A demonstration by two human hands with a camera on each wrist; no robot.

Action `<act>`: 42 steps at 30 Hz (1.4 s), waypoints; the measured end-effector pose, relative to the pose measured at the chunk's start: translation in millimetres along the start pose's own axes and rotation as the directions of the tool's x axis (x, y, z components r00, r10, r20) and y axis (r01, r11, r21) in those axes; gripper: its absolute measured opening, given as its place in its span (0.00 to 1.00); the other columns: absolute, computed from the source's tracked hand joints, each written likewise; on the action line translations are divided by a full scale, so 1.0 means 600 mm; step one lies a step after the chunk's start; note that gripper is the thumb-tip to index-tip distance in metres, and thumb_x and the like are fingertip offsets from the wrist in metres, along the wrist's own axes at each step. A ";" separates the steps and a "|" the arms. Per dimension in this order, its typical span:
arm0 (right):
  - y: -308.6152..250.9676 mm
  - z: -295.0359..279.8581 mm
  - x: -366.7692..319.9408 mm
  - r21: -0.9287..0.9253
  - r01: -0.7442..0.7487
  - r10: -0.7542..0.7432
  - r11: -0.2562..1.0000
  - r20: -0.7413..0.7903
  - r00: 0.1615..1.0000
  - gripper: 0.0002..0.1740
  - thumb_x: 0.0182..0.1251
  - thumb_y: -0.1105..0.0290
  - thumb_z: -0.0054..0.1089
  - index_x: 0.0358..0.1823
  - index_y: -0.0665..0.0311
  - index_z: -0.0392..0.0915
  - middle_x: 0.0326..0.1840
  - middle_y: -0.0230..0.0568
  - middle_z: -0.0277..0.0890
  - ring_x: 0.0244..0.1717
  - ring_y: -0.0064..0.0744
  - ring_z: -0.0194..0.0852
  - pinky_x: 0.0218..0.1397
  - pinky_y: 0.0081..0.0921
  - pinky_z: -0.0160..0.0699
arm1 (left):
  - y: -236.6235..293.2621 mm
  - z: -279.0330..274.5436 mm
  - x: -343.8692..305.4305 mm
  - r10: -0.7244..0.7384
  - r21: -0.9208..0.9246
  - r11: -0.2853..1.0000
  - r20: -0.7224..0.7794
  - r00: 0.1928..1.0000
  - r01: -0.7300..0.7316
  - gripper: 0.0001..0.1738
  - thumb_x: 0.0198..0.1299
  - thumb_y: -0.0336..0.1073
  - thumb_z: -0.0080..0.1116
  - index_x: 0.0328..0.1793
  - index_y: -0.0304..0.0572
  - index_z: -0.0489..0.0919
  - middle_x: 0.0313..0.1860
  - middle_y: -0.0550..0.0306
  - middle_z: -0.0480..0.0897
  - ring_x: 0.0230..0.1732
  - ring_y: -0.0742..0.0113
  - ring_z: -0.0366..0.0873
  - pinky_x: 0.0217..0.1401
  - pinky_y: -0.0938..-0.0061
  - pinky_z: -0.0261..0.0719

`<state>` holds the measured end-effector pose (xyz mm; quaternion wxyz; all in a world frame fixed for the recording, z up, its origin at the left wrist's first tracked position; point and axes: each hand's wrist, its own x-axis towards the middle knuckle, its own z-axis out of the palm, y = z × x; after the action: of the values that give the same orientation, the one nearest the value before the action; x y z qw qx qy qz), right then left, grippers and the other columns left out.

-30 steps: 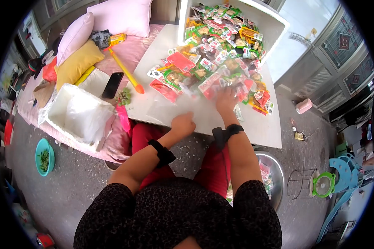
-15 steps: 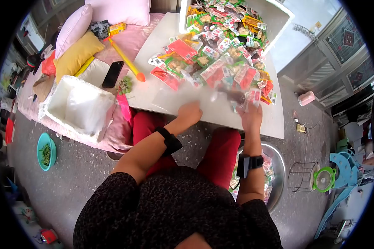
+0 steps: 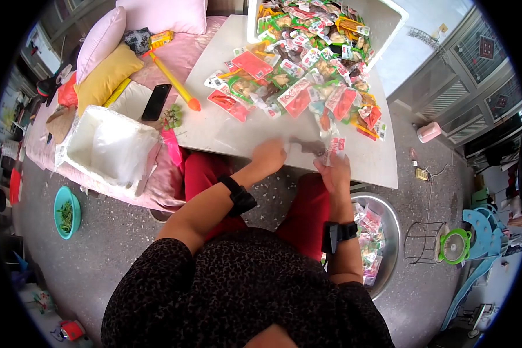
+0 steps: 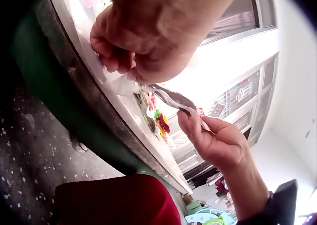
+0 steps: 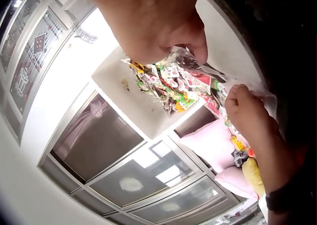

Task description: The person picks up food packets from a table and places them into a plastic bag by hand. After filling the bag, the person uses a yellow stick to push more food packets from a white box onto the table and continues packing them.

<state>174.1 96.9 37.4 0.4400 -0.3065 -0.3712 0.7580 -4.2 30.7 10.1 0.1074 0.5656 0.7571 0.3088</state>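
My right hand (image 3: 335, 173) pinches one end of a vacuum-sealed snack packet (image 3: 311, 147) with dark contents and a red-and-white label. The packet stretches leftward over the table's near edge toward my left hand (image 3: 268, 156). In the right wrist view, the left fingers are curled on a thin clear plastic bag (image 5: 267, 99), with the packet's far end close to them. Seen from the left wrist, the packet (image 4: 173, 99) spans the space between both hands. A heap of similar packets (image 3: 298, 95) in red, green and yellow spreads behind the hands.
A white foam box (image 3: 390, 35) lies tipped at the back of the white table (image 3: 368, 165), spilling packets. Below right, a metal basin (image 3: 395, 243) holds more packets. At left, a second foam box (image 3: 78, 156), a phone (image 3: 156, 102) and a yellow-orange stick (image 3: 174, 87) rest on the bed.
My right hand has drawn a dark packet out of the heap, toward me and right, then slightly left toward the left hand. My left hand has shifted a little forward and right.
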 end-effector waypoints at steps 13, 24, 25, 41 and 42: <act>0.030 -0.023 0.035 -0.342 -0.332 0.316 0.879 -0.103 0.943 0.10 0.56 0.68 0.48 0.39 0.59 0.67 0.30 0.31 0.69 0.24 0.25 0.67 0.21 0.18 0.65 | 0.001 -0.002 -0.012 0.128 0.026 0.992 -0.051 0.990 -0.127 0.07 0.46 0.32 0.43 0.32 0.41 0.70 0.28 0.48 0.73 0.31 0.49 0.71 0.32 0.58 0.68; 0.081 -0.004 0.041 -0.111 -0.277 0.284 0.954 0.048 0.958 0.07 0.58 0.72 0.44 0.36 0.58 0.71 0.27 0.31 0.73 0.23 0.23 0.70 0.18 0.18 0.66 | 0.017 -0.006 -0.012 0.204 -0.028 0.978 -0.096 0.974 -0.207 0.08 0.47 0.31 0.42 0.33 0.42 0.71 0.29 0.49 0.74 0.31 0.49 0.72 0.31 0.57 0.68; 0.071 -0.007 0.044 -0.143 -0.305 0.314 0.942 0.047 0.948 0.07 0.58 0.72 0.44 0.36 0.58 0.71 0.27 0.31 0.73 0.23 0.23 0.70 0.18 0.18 0.67 | 0.017 -0.011 -0.013 0.216 -0.036 0.975 -0.115 0.970 -0.221 0.08 0.47 0.31 0.42 0.32 0.42 0.71 0.28 0.49 0.74 0.31 0.49 0.71 0.31 0.58 0.67; 0.097 0.022 0.081 -0.531 -0.240 0.366 0.813 0.144 0.920 0.05 0.53 0.75 0.41 0.26 0.66 0.68 0.17 0.33 0.67 0.14 0.22 0.63 0.09 0.14 0.56 | 0.027 0.000 -0.026 0.342 -0.134 0.923 -0.138 0.930 -0.360 0.09 0.48 0.30 0.44 0.36 0.41 0.70 0.28 0.49 0.74 0.32 0.49 0.71 0.33 0.61 0.68; 0.097 0.016 0.084 -0.535 -0.233 0.353 0.812 0.133 0.926 0.05 0.53 0.75 0.41 0.26 0.66 0.68 0.17 0.33 0.67 0.13 0.22 0.63 0.10 0.14 0.57 | 0.025 0.002 -0.028 0.347 -0.138 0.921 -0.140 0.927 -0.366 0.08 0.48 0.30 0.44 0.35 0.41 0.70 0.28 0.50 0.74 0.32 0.49 0.71 0.33 0.61 0.68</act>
<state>119.5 119.7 -13.1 0.1750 -0.3771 -0.5539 0.7214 14.0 18.4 14.7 0.0518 0.6651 0.6187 0.4149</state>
